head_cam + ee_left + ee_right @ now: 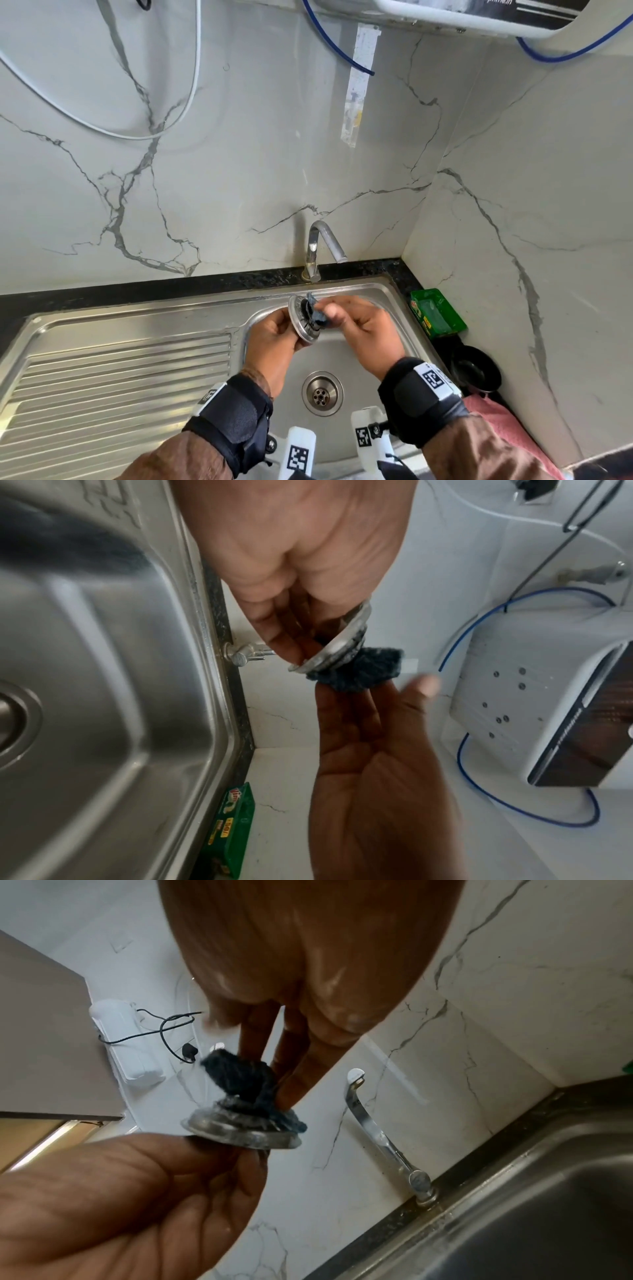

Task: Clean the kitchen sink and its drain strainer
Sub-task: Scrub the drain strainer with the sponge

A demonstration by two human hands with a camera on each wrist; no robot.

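Note:
Above the steel sink, my left hand grips the round metal drain strainer by its rim, tilted on edge. My right hand pinches a small dark blue scrub pad and presses it into the strainer's underside. In the left wrist view the strainer meets the pad just below my left fingers. In the right wrist view the pad sits on the strainer, pushed down by my right fingertips. The open drain hole lies below my wrists.
A chrome tap rises at the sink's back edge. A ribbed draining board lies to the left. A green soap box, a black pan and a pink cloth sit on the right counter. White appliance hangs overhead.

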